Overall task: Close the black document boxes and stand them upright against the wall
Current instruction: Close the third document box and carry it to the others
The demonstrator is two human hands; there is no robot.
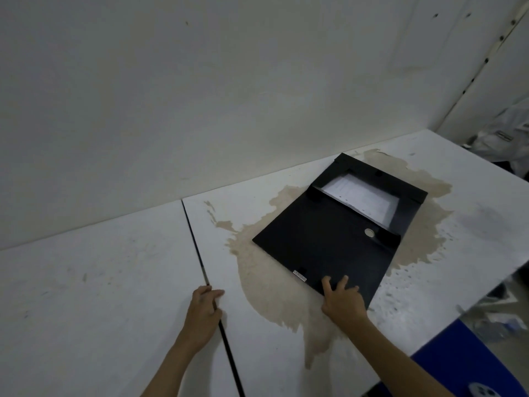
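One black document box (323, 239) lies flat on the white table (100, 282), right of centre, turned at an angle. Its flap at the far end stands open, and white papers (360, 196) show inside. A round metal snap (369, 232) sits on the lid near the opening. My right hand (342, 300) rests on the box's near corner, fingers spread on the lid and gripping the edge. My left hand (204, 306) lies on the table beside the dark seam, fingers loosely curled, holding nothing. The wall (200, 96) runs along the table's far edge.
A large tan stain (272, 282) spreads under and around the box. A dark seam (200, 253) divides two tabletops. The table's right edge falls away to a blue surface (469, 362) and floor clutter. White fabric (503, 138) lies at the far right corner.
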